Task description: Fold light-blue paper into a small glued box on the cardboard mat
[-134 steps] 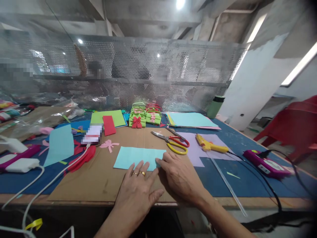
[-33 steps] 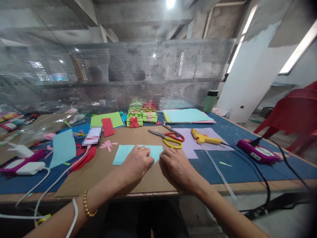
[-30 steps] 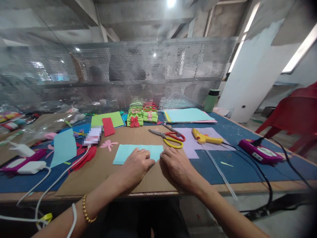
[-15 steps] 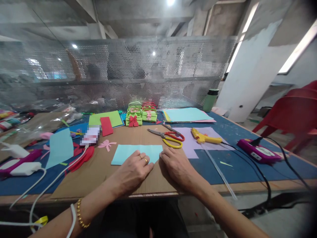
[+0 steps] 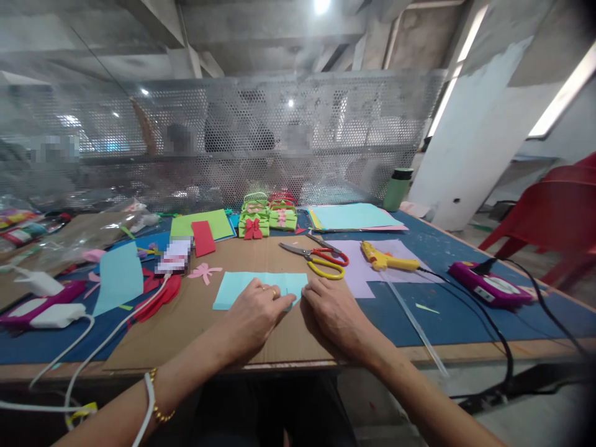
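A light blue craft sheet (image 5: 235, 288) lies lengthwise on the brown cardboard (image 5: 186, 341), with faint creases along it. My left hand (image 5: 258, 307) rests over its near edge, fingers curled and thumb stretched to the right across it. At the sheet's right end, my right hand (image 5: 333, 310) is closed, bent fingertips at the edge. The fingers hide that part of the sheet. Just beyond my right hand are scissors (image 5: 326, 267) with one red and one yellow handle, blades pointing left. A pink bow (image 5: 205, 272) lies beyond the sheet's left end.
At right, a yellow glue gun (image 5: 386, 257) rests on purple sheets (image 5: 358, 288), near a purple power strip (image 5: 488, 285). Small green bags (image 5: 254, 225) stand at the back. Left are a phone (image 5: 174, 256), a red piece (image 5: 203, 238) and a white cable (image 5: 116, 332).
My left thumb has lifted and straightened across the sheet, while the left fingers stay curled. My right hand keeps its place at the right end. The whole view has shifted slightly.
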The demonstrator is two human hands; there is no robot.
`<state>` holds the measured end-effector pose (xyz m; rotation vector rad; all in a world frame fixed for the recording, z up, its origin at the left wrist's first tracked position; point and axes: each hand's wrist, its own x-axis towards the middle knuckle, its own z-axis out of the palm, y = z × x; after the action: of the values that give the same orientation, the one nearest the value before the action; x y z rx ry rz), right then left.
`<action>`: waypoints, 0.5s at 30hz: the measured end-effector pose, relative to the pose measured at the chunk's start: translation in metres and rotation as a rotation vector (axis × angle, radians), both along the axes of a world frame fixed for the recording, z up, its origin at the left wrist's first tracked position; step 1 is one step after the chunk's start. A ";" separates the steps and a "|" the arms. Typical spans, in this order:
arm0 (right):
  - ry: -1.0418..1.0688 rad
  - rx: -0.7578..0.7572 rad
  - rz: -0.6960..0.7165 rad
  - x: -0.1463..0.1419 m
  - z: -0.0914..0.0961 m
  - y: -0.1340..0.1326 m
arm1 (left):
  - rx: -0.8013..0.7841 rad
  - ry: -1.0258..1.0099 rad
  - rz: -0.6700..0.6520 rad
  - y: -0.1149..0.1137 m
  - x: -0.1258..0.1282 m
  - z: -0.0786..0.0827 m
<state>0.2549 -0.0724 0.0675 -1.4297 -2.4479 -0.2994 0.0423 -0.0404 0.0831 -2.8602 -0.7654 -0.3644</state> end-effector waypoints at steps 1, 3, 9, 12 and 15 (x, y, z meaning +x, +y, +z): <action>-0.003 -0.003 -0.002 0.000 0.000 0.000 | -0.018 -0.002 0.012 0.000 0.003 0.000; -0.005 -0.007 -0.009 0.000 -0.001 0.000 | -0.042 0.000 0.025 0.002 0.006 -0.001; 0.000 -0.022 0.002 0.001 -0.002 0.001 | -0.054 -0.014 0.021 0.003 0.003 -0.009; 0.004 -0.016 0.004 0.001 -0.002 0.001 | -0.047 -0.035 0.023 0.001 -0.001 -0.010; 0.003 -0.008 -0.004 0.001 -0.003 0.002 | -0.030 -0.029 0.020 -0.002 -0.005 -0.011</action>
<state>0.2556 -0.0705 0.0648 -1.4371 -2.4471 -0.2886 0.0375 -0.0420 0.0723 -2.8785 -0.8114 -0.3953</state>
